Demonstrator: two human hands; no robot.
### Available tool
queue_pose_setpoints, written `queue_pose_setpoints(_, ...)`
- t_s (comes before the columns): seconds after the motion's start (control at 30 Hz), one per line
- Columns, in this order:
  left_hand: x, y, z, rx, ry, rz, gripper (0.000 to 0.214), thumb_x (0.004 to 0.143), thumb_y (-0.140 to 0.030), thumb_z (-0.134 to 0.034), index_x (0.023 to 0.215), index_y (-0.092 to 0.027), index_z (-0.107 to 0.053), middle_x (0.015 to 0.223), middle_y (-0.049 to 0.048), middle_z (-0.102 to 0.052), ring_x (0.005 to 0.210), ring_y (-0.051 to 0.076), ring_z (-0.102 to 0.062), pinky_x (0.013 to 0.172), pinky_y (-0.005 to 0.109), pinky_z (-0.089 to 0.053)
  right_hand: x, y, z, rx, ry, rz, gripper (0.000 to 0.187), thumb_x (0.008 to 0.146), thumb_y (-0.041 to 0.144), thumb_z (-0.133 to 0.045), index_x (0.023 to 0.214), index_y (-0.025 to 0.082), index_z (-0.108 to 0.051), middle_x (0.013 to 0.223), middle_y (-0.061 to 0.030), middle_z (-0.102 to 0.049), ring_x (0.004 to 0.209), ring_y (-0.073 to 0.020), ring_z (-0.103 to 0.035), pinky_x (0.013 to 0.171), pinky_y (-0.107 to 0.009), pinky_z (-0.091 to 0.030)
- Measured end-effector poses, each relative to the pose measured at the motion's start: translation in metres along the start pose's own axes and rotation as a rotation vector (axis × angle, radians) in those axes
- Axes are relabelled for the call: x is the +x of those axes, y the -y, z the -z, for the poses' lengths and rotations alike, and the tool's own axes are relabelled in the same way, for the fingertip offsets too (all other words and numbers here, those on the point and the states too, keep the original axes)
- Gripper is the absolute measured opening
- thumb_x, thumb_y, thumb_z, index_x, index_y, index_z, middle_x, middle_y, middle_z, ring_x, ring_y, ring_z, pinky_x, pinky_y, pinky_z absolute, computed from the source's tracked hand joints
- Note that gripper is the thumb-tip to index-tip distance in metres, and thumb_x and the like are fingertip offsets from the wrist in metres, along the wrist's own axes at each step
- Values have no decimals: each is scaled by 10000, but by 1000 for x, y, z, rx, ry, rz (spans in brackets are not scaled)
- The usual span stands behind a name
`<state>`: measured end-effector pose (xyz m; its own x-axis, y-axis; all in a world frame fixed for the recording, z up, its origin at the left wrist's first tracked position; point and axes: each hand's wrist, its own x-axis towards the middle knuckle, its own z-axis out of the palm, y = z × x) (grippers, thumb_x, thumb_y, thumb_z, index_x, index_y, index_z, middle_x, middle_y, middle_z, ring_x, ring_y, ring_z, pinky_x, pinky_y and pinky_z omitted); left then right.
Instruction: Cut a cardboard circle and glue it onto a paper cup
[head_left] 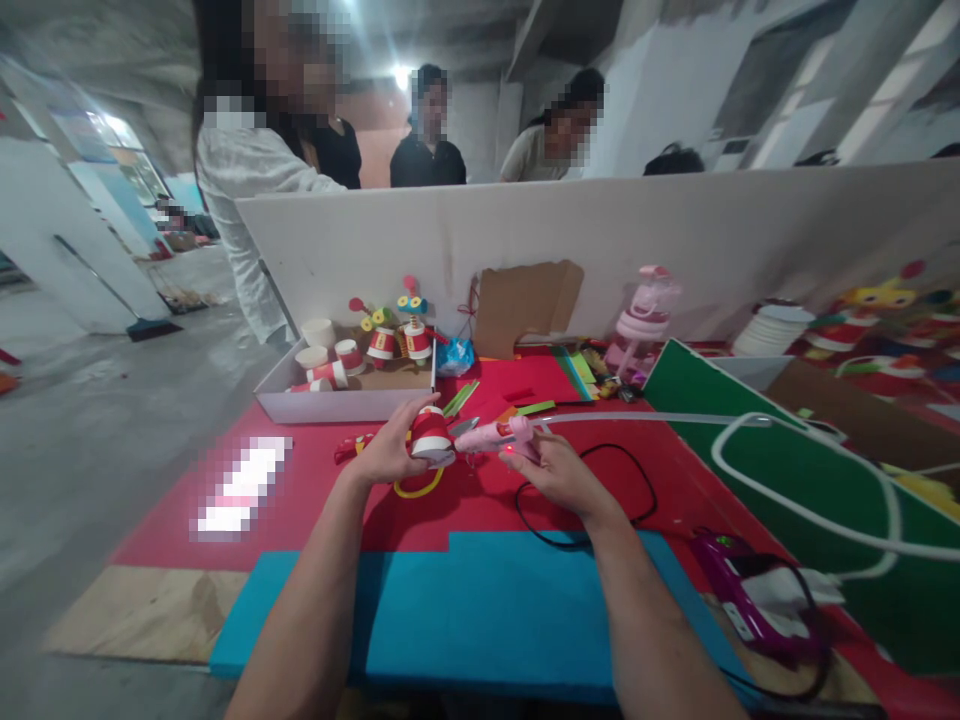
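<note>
My left hand (390,448) is closed round a paper cup with red bands (430,434), held on its side above the red sheet (315,500). My right hand (551,470) grips a pink glue gun (496,435) whose nozzle points left at the cup's rim. A red light glows on the gun. A clear glue stick (645,418) sticks out of its back to the right. A yellow ring (417,490) lies on the red sheet under the cup. A black cord (585,500) loops beside my right hand.
A white box (337,403) holds several decorated cups at the back left. A blue sheet (480,610) lies near me, a green board (787,470) with a white cable at the right, a purple glue gun (739,590) at lower right. A white partition (600,240) stands behind, with people beyond it.
</note>
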<state>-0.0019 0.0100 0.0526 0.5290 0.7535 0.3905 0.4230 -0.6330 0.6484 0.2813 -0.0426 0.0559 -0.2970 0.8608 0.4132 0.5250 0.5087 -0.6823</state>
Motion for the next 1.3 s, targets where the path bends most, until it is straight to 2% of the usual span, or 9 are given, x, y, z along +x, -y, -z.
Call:
queue_pose_setpoints(0.1, 0, -1, 0, -11, -6, 2, 947, 600, -91, -695, 1461, -260, -339, 1416, 94, -446, 1283, 299, -464, 1119, 439, -349, 0, 0, 1, 14, 5, 2, 223, 874, 390, -583, 948, 216, -701, 943, -57, -741, 852, -241, -663, 791, -318, -477)
queue_pose_setpoints(0.27, 0, 0, 1, -31, -4, 4, 951, 598, -89, -697, 1464, -251, -338, 1442, 100, -427, 1293, 300, -458, 1118, 438, -355, 0, 0, 2, -14, -18, -5, 264, 869, 427, -568, 812, 194, -677, 755, -37, -698, 689, -202, -617, 677, -284, -457)
queue_pose_setpoints(0.37, -1, 2, 1, -34, 0, 12, 949, 606, -95, -694, 1468, -248, -329, 1458, 101, -408, 1297, 302, -453, 1120, 442, -351, 0, -1, 2, -29, -12, -10, 283, 871, 440, -556, 787, 188, -655, 726, -33, -678, 666, -192, -599, 651, -277, -449)
queue_pose_setpoints(0.67, -1, 8, 0, -117, -3, 60, 963, 602, -89, -674, 1480, -224, -303, 1462, 115, -405, 1285, 301, -464, 1106, 439, -367, 0, -5, 2, -1, 1, 14, 283, 886, 405, -548, 959, 159, -668, 901, -64, -713, 795, -212, -650, 744, -283, -482)
queue_pose_setpoints(0.97, -2, 9, 2, -296, -21, 134, 965, 631, -111, -700, 1491, -255, -286, 1423, 114, -442, 1180, 277, -551, 1017, 384, -445, 1, -8, 1, -2, -8, 8, 257, 890, 396, -547, 931, 168, -658, 875, -59, -705, 787, -210, -640, 737, -283, -473)
queue_pose_setpoints(1.3, -2, 15, 1, -419, -5, 170, 997, 637, -148, -743, 1497, -293, -260, 1278, 81, -503, 1071, 250, -596, 933, 367, -482, 1, -7, 2, -13, -14, 11, 221, 877, 385, -562, 859, 175, -625, 798, -35, -677, 712, -180, -599, 690, -260, -444)
